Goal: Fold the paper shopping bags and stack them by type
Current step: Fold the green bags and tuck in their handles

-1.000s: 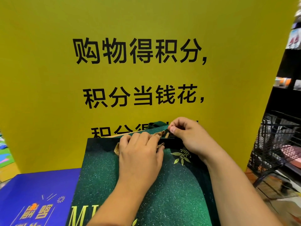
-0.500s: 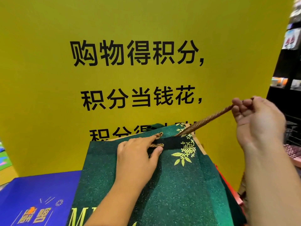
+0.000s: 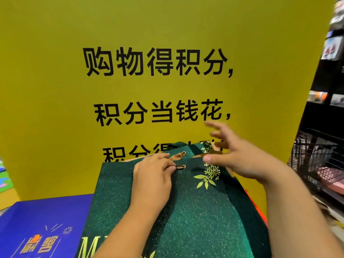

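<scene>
A dark green glittery paper bag (image 3: 195,211) with gold leaf print and gold lettering lies flat in front of me, its top edge away from me. My left hand (image 3: 152,175) rests on the bag near the top, its fingertips at the brown rope handle (image 3: 178,156) by the gold eyelets. Over the bag's top right corner my right hand (image 3: 240,155) hovers with fingers spread and blurred, its thumb close to the bag's top edge, holding nothing. A blue paper bag (image 3: 42,226) with orange and gold print lies flat to the left, partly under the green one.
A large yellow board (image 3: 55,90) with black characters stands right behind the bags. At the right are dark shelves (image 3: 331,71) and a black wire basket (image 3: 316,159). A red-orange edge (image 3: 256,207) shows under the green bag's right side.
My right hand has let go of the rope handle it had pulled up to the right and has come back down to the bag's top edge, fingers now spread. My left hand has stayed put.
</scene>
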Motion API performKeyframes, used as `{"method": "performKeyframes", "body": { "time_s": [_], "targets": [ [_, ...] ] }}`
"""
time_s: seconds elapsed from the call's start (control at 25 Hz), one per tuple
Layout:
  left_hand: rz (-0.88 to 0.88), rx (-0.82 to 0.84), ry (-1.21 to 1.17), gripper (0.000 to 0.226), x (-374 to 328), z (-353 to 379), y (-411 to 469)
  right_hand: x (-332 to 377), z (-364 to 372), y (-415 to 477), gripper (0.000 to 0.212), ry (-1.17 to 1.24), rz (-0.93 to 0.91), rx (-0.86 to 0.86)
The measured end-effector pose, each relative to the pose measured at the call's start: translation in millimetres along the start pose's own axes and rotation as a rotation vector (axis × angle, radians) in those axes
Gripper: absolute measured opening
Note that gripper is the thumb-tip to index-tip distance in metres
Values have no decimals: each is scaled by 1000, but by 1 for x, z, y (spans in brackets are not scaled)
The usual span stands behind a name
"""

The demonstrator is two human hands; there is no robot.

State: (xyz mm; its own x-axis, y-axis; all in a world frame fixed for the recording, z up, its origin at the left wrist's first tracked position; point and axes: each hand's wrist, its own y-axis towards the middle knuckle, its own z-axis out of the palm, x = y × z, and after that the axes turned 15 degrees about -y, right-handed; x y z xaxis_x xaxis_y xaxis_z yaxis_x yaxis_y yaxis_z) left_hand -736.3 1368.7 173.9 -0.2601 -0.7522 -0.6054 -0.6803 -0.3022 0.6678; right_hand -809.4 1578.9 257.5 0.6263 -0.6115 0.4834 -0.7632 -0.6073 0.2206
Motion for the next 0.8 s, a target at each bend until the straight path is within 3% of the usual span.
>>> {"method": "performKeyframes", "body": {
  "time_s": [0.16,0.28,0.36,0.44,0.48,0.56,0.6,0.68,0.8],
  "targets": [
    [-35,-14,-173,14,-3,-5,1,-4,18,14,51,-309,177,-12],
    [-131,147,-462,15,-13,-22,4,-4,22,17,45,-411,220,-8],
    [-225,286,-542,30,-22,-37,9,-4,25,19,44,-407,222,6],
    [-307,404,-375,34,-31,-48,11,-4,28,21,43,-425,225,6],
    [-314,448,-179,32,-34,-49,12,-4,28,22,41,-436,228,5],
    [-208,520,248,27,-39,-48,13,-5,29,23,40,-429,240,5],
    [-165,541,295,22,-42,-47,13,-6,30,23,40,-419,246,4],
    [-181,625,10,19,-45,-49,11,-7,31,24,39,-401,258,-9],
    [-245,577,-802,18,-50,-65,11,-8,30,24,39,-406,272,-10]
  ]
}}
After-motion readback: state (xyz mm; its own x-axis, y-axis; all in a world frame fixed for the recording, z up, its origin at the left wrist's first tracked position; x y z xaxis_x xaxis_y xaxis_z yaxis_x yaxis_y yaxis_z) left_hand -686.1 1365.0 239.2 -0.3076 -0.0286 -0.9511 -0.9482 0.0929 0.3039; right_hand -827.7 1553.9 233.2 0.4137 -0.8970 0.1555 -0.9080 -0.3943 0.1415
